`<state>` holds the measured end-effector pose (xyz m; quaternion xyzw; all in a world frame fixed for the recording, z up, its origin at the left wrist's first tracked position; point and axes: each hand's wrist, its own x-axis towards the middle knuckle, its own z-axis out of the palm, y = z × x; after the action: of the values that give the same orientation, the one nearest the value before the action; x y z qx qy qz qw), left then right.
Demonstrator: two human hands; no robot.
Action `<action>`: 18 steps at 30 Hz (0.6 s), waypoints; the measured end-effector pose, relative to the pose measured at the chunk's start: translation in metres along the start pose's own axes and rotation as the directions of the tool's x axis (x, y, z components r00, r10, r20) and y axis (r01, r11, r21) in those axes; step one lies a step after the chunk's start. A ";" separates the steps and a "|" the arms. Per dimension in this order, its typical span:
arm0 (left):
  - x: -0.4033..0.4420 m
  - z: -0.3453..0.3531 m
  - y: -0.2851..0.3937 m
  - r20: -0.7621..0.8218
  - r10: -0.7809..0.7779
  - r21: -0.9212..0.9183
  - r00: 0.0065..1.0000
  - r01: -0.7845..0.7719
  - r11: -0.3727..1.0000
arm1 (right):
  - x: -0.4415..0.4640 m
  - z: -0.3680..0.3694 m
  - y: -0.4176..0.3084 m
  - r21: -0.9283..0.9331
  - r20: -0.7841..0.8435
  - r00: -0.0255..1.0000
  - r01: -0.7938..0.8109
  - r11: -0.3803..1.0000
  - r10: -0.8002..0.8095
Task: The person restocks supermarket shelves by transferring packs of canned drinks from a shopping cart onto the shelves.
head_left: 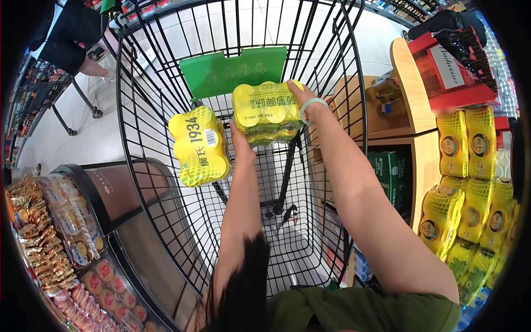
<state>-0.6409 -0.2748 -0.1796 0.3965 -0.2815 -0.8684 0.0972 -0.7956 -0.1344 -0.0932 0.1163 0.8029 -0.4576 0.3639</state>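
Note:
Both my hands grip a yellow shrink-wrapped pack of cans (265,108) inside the black wire shopping cart (182,221). My left hand (241,143) presses on its lower left side, with the fingertips partly hidden. At its upper right side, my right hand (303,98) curls round the edge, and a pale bangle circles that wrist. A second yellow can pack (191,149), marked 1934, sits to the left, close beside my left hand. Behind the held pack, a green panel (229,72) is fixed across the cart's far part.
On the right, a wooden shelf (412,110) stands against the cart, with stacked yellow can packs (475,205) and a red Budweiser box (448,66). Packaged snacks (50,238) fill a display on the left. Another person's leg (91,67) and a second cart show at upper left.

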 end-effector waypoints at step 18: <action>-0.086 0.007 0.020 -0.137 0.051 -0.187 0.989 -0.077 0.979 | -0.099 0.013 0.013 0.258 -0.169 0.974 0.192 0.947 -0.151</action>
<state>-0.5904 -0.2546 -0.1103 0.4324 -0.2019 -0.8599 0.1813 -0.7122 -0.1232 -0.0375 0.1282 0.7638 -0.5840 0.2431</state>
